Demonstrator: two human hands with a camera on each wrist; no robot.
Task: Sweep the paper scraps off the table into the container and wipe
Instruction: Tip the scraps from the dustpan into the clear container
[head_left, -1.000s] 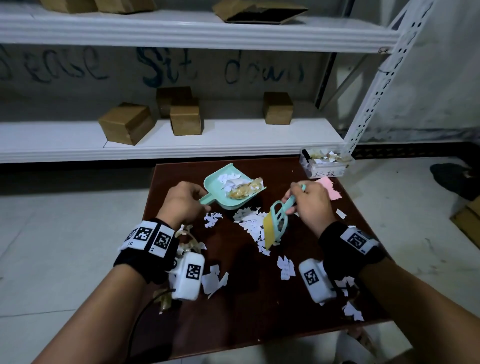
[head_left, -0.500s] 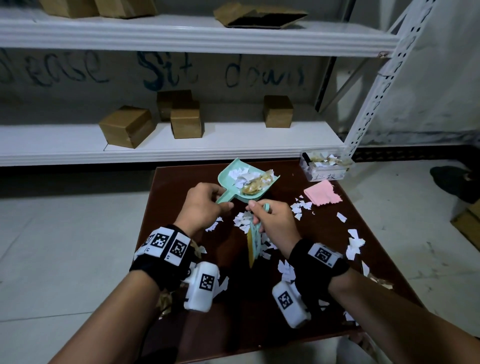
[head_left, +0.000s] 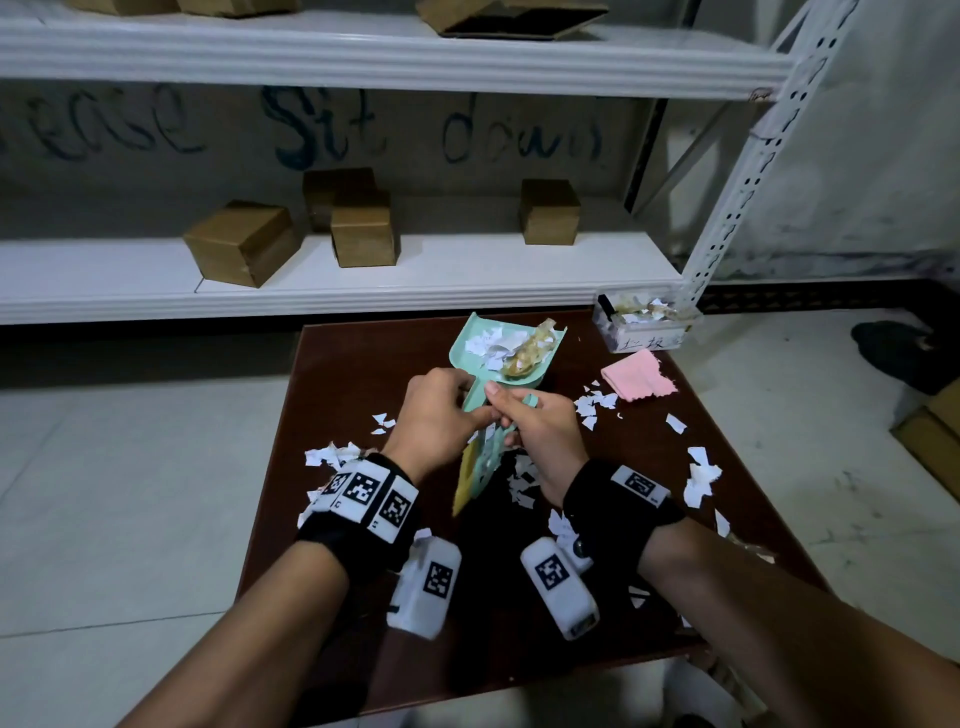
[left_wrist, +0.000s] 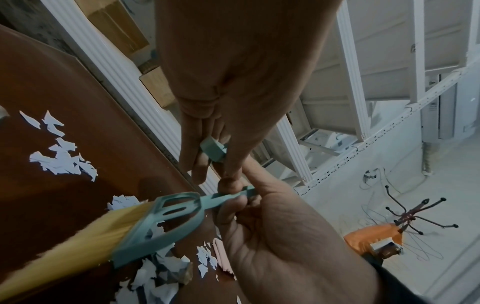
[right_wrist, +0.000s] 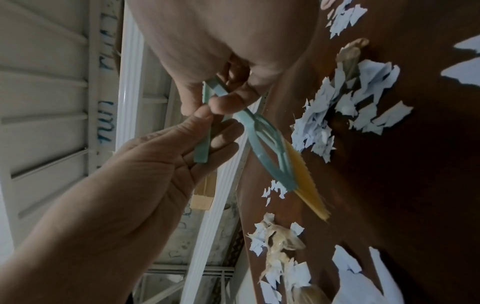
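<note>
A teal dustpan (head_left: 470, 345) holding white scraps and a crumpled yellowish wrapper sits over the far middle of the dark brown table (head_left: 332, 364). My left hand (head_left: 457, 410) grips its handle (left_wrist: 213, 152). My right hand (head_left: 511, 415), touching the left one, grips the handle of the teal brush (head_left: 488, 462). The brush's yellow bristles (left_wrist: 64, 236) point down and toward me, close above the table. White paper scraps (head_left: 597, 405) lie scattered around both hands. The clear container (head_left: 644, 325) stands at the far right corner with scraps in it.
A pink cloth (head_left: 639, 382) lies in front of the container. More scraps (head_left: 701, 480) lie near the right edge and at the left (head_left: 327, 454). White shelves (head_left: 363, 286) with cardboard boxes (head_left: 244, 241) stand right behind the table. A shelf upright (head_left: 727, 223) rises beside the container.
My right hand carried the brush left, off the scrap pile, until it met my left hand. The dustpan shifted a little farther and to the right.
</note>
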